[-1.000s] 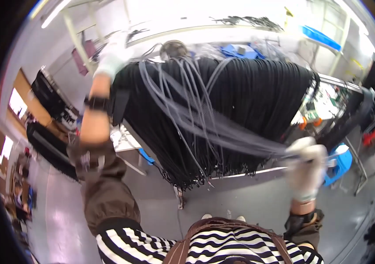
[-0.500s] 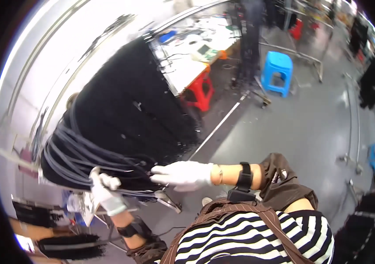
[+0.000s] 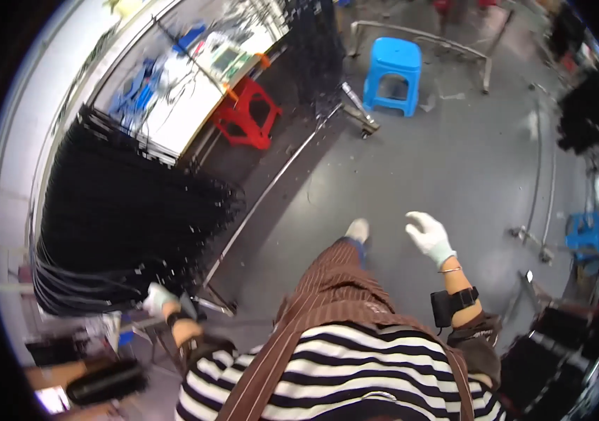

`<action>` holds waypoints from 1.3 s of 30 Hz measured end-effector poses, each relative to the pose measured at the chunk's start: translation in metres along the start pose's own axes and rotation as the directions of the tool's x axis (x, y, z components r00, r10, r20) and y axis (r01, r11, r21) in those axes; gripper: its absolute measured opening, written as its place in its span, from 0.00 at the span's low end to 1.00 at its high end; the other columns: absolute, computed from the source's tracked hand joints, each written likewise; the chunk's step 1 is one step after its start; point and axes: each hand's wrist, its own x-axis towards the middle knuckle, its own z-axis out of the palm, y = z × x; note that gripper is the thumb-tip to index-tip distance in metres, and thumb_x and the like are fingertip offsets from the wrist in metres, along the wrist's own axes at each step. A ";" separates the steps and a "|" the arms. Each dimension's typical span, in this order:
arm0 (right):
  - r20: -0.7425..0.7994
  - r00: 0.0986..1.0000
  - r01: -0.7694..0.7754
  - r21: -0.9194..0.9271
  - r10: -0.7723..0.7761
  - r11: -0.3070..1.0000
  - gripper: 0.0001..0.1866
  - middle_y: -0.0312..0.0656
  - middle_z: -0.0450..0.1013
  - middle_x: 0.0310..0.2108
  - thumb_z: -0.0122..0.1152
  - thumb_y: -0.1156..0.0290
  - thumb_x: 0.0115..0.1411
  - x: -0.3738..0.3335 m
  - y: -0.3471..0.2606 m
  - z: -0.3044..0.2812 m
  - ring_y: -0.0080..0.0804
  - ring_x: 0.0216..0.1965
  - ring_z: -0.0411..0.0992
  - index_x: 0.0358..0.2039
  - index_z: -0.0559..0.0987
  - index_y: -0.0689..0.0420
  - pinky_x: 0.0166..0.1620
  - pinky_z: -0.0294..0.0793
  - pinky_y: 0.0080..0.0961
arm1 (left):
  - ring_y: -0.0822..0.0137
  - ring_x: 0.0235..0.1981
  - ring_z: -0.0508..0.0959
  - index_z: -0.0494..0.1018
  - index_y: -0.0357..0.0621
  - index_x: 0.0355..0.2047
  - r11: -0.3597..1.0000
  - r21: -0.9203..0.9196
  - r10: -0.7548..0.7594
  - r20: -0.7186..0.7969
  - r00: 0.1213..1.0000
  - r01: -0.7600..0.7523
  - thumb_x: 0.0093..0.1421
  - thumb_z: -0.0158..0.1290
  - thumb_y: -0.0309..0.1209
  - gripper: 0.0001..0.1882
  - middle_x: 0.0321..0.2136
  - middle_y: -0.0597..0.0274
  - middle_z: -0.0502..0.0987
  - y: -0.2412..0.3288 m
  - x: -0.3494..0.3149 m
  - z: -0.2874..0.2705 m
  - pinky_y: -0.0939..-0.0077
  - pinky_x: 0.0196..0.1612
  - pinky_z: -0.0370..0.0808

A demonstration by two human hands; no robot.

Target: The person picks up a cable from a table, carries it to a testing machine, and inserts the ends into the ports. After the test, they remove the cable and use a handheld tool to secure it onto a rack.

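My left hand (image 3: 159, 299), in a white glove, is at the lower right edge of a large bundle of black cables (image 3: 117, 210) hanging from a rack at the left. Its fingers are too small and blurred to make out, so whether it touches or grips a cable does not show. At the near left of the bundle, several grey cable loops (image 3: 68, 277) stand out. My right hand (image 3: 429, 235), also gloved in white, is held out over the grey floor. Its thumb and fingers are apart, and nothing is in it.
A metal rack rail (image 3: 271, 184) runs along the floor beside the cables. Beyond stands a cluttered white worktable (image 3: 186, 98) with a red stool (image 3: 249, 116) partly under it. A blue stool (image 3: 393, 70) is further right. More racks with dark cables (image 3: 587, 126) line the right side.
My right hand has moved away from the cables to the right, its fingers now spread. My left hand is lower against the bundle. The view has shifted, bringing the cables further left.
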 end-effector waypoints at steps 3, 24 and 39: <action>0.017 0.975 -0.222 0.174 0.222 0.959 0.18 0.44 0.72 0.41 0.54 0.64 0.55 0.036 0.087 -0.042 0.32 0.40 0.72 0.45 0.73 0.59 0.45 0.70 0.24 | 0.47 0.45 0.72 0.67 0.32 0.43 1.000 -0.001 -0.016 0.162 0.987 0.016 0.48 0.46 0.42 0.27 0.43 0.40 0.71 0.029 -0.111 0.065 0.59 0.48 0.70; -0.067 0.289 -0.957 -0.053 0.955 0.286 0.07 0.40 0.72 0.17 0.59 0.61 0.42 -0.074 0.505 -0.130 0.43 0.20 0.71 0.14 0.76 0.49 0.22 0.69 0.35 | 0.64 0.30 0.77 0.69 0.39 0.45 -0.087 -0.985 0.211 0.126 -0.969 -0.147 0.58 0.46 0.37 0.18 0.33 0.54 0.76 0.345 -1.210 0.276 0.72 0.33 0.73; -0.355 0.247 -0.344 0.838 0.902 0.424 0.10 0.42 0.71 0.24 0.52 0.69 0.56 0.495 0.874 -0.838 0.28 0.20 0.71 0.35 0.74 0.63 0.22 0.72 0.25 | 0.54 0.26 0.76 0.72 0.47 0.33 -0.645 -0.638 0.095 0.478 -0.873 -0.420 0.50 0.53 0.39 0.12 0.27 0.54 0.76 0.525 -1.484 0.393 0.59 0.27 0.73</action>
